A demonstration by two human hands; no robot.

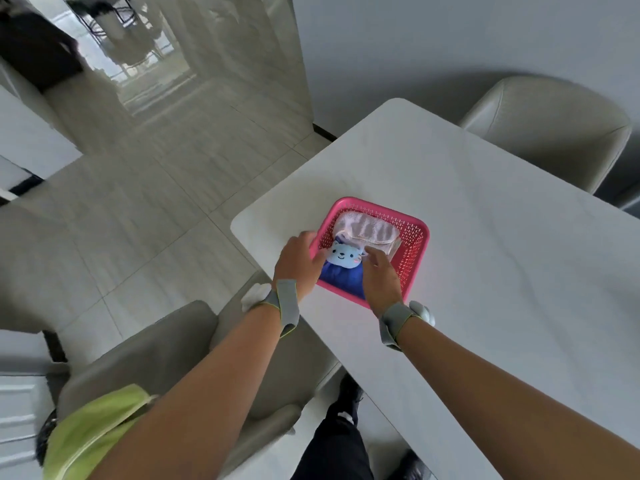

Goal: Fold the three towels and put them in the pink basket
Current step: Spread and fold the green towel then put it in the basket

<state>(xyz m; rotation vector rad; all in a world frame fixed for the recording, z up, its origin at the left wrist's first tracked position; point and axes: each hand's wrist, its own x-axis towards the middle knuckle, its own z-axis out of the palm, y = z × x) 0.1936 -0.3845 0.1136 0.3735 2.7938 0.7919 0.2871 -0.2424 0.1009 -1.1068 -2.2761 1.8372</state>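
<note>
Nearest the camera, two bare forearms reach forward over the worktop, each with a grey strap at the wrist. A green sleeve shows at the lower left, and dark trousers and shoes stand on the tiled floor beside the worktop edge. A beige chair sits under the left arm.

The left hand rests at the basket's near-left rim, fingers curled over the edge and touching the blue towel; whether it grips the towel or only presses it cannot be told. The right hand lies palm down inside the basket, fingers spread and relaxed, pressing on the blue towel and reaching the pale towel's edge; it grasps nothing visibly.

The pink basket stands near the worktop's left corner. Inside, the blue towel lies at the near side, with a light blue cat-face piece on top. A folded pale pink towel fills the far side, just beside it. A third towel cannot be made out.

Beyond, a second beige chair stands at the far side of the worktop, against a grey wall.
</note>
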